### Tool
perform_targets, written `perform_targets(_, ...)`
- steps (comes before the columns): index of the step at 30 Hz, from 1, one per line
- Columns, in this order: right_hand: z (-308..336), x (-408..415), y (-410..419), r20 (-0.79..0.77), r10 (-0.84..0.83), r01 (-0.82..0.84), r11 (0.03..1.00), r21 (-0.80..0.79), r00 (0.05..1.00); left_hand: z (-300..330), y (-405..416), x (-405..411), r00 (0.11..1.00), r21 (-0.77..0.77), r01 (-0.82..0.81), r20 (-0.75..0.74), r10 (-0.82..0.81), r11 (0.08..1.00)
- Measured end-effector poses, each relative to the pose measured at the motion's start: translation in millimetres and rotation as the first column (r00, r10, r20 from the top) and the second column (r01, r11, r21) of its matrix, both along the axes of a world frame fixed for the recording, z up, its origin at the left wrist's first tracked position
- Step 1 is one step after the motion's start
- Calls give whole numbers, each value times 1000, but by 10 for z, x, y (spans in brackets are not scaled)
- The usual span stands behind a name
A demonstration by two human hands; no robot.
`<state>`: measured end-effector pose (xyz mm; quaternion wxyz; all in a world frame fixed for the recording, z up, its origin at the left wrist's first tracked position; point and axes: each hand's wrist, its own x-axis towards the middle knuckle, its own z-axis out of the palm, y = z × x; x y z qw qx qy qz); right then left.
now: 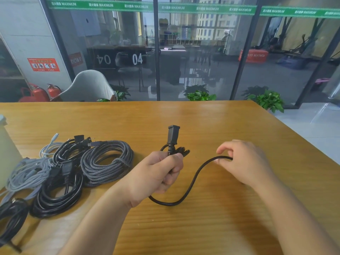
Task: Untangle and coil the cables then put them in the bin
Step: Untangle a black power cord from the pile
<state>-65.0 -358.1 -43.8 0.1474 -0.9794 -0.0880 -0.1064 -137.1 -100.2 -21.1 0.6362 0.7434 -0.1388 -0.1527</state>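
Head view: 2 hands over the wooden worktop (pixel 211 118), 1 black power cable (pixel 191 179) betw them. Left hand (pixel 156 173) is a fist, fingers (pixel 173 161) curled tight round a few gathered loops of that cable; 1 black connector (pixel 173 134) sticks upright out of the top of the fist, w/ small loop ends showing just right of it. From under the fist the cable drops, curves along the worktop in an S, then rises to the right hand (pixel 244 161). Right hand fingers narrow, pinching the cable at its far end of the visible run; index fingertip raised a bit above the cord, thumb side hidden, so exact grip pts can't be told.

Left of the hands, well apart from them, lie the other cables, approx 5 bundles: 1 braided grey-black coil (pixel 107 162), neat, nearest the left hand; 2 glossy black coils, one (pixel 57 196) in front and one (pixel 71 148) behind w/ plugs on top; 1 loose light-grey tangle (pixel 27 173) w/ a thin white lead; 1 more black bundle (pixel 11 216) at the left edge, cut off by the frame. The bundles touch and overlap each other. A pale container (pixel 7 150) is partly in view at far left
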Motion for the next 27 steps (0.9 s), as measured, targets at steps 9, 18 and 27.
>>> perform_targets(9, -162, -226, 449, -339, 612, -551, 791, 266, 715, -22, -30, 10, 999, -68, -35, 26, 37, 997)
perform_targets(18, -269, -129, 477, -190, 502, -506, 862, 28, 844, -11, -37, -23, 995, -119, 99, -10, -101, 988)
perform_targets(27, -18, -12, 88, -84, 167, -121, 911, 395, 982, 0, -17, -35, 971, -46, 213, -102, -217, 976)
